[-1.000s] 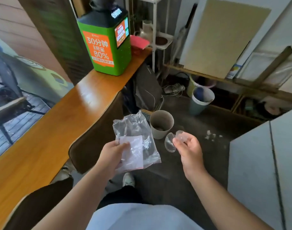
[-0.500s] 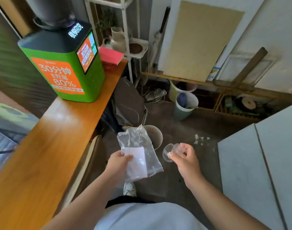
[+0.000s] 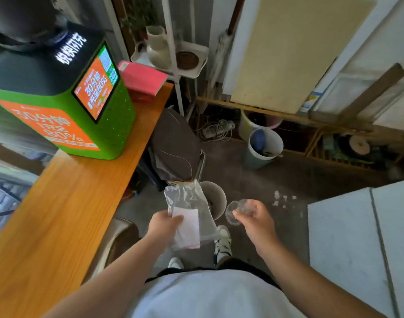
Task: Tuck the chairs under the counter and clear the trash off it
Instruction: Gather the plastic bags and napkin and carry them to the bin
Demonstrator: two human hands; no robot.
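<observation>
My left hand (image 3: 164,223) grips a clear plastic bag (image 3: 189,203) together with a white paper slip (image 3: 188,227). My right hand (image 3: 253,214) pinches a small clear plastic lid (image 3: 233,212). Both hands hover over the floor just short of a round grey bin (image 3: 215,198), which the bag partly hides. The orange wooden counter (image 3: 65,216) runs along my left. One brown chair (image 3: 173,145) stands at the counter's far end. A second chair's back (image 3: 118,235) shows at the counter edge by my left forearm.
A green charging kiosk (image 3: 65,106) and a pink box (image 3: 142,80) sit on the counter. A white-rimmed bucket (image 3: 262,149) stands on the floor beyond. A white panel (image 3: 361,244) lies on my right. Shelves and leaning boards line the back wall.
I have walked forward along the counter. The kiosk and the grey bin are closer, and both hands with the bag and lid now sit near the bin.
</observation>
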